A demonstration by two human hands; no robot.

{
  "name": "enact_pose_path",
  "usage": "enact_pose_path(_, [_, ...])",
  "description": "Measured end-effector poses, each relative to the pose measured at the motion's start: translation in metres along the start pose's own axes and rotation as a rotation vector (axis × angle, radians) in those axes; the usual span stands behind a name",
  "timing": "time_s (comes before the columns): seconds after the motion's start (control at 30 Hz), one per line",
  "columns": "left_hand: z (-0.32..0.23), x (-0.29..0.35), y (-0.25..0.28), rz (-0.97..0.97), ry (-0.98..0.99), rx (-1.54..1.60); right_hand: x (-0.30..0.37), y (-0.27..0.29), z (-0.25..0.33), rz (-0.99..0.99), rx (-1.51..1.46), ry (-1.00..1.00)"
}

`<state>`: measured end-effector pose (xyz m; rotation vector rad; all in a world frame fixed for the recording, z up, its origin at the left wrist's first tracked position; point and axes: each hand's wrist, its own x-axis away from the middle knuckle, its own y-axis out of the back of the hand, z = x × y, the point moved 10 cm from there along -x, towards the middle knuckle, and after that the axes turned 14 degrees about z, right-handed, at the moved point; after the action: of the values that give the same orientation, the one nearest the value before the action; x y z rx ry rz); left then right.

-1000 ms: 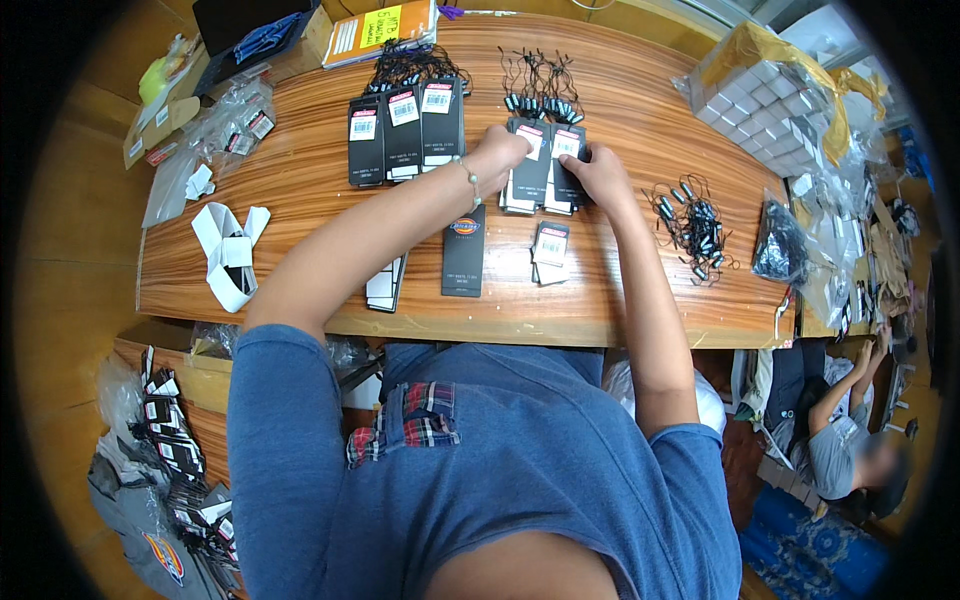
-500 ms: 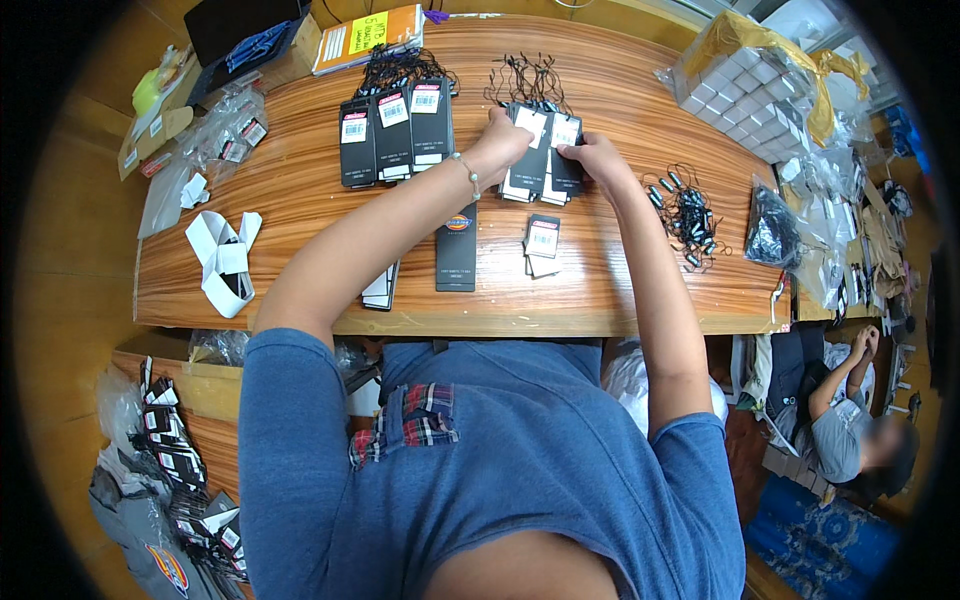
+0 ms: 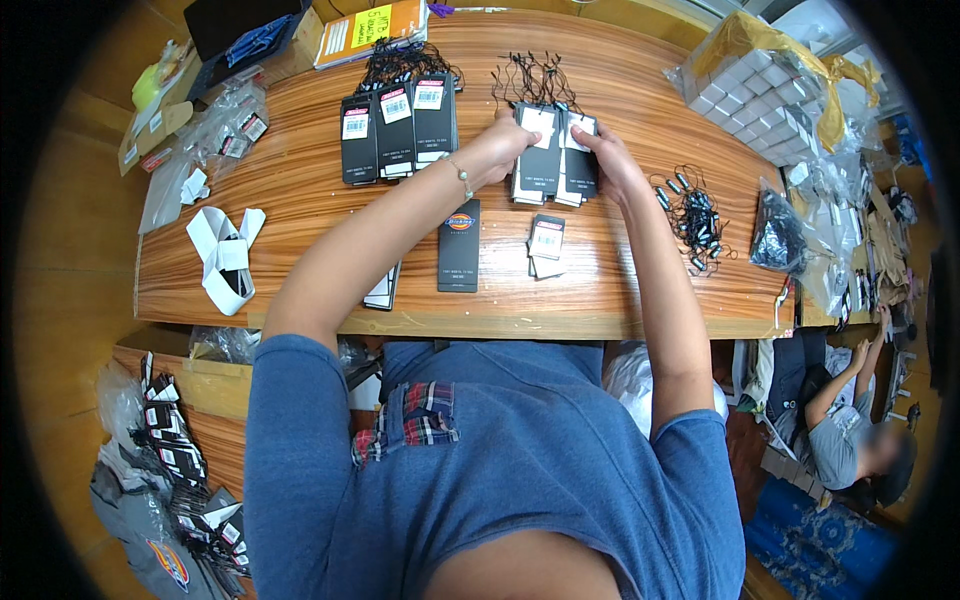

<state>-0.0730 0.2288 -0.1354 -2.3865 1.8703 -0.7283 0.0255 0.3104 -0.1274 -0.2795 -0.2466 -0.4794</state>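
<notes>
Left hand (image 3: 512,143) and right hand (image 3: 603,152) each clamp strung tags (image 3: 540,170); 3 far-left piles (image 3: 397,139) look strung, right-side cords (image 3: 692,218) unattached.

held black tags (image 3: 540,168): pale print | lone tag (image 3: 459,252): logo | yellow label (image 3: 371,28): lettering

Bright light, pale glare on the tabletop (image 3: 600,268), black fisheye rim, edges seemingly soft

The tags (image 3: 540,172) look like matt card, the tabletop (image 3: 600,295) glossy wood, the shirt (image 3: 520,440) cloth.
</notes>
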Motion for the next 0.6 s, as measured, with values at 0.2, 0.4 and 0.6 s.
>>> enact_pose_path(0.2, [-0.004, 0.013, -0.005, 0.163, 0.005, 0.215, -0.003, 0.012, -0.01, 0.116, -0.217, -0.002])
enact_pose_path(0.4, [-0.019, 0.026, -0.01, 0.196, 0.008, 0.338, -0.007, 0.026, -0.012, 0.118, -0.558, 0.082])
enact_pose_path(0.6, [-0.005, 0.008, 0.005, 0.048, 0.016, 0.196, -0.004, 0.018, -0.004, 0.097, -0.444, 0.002])
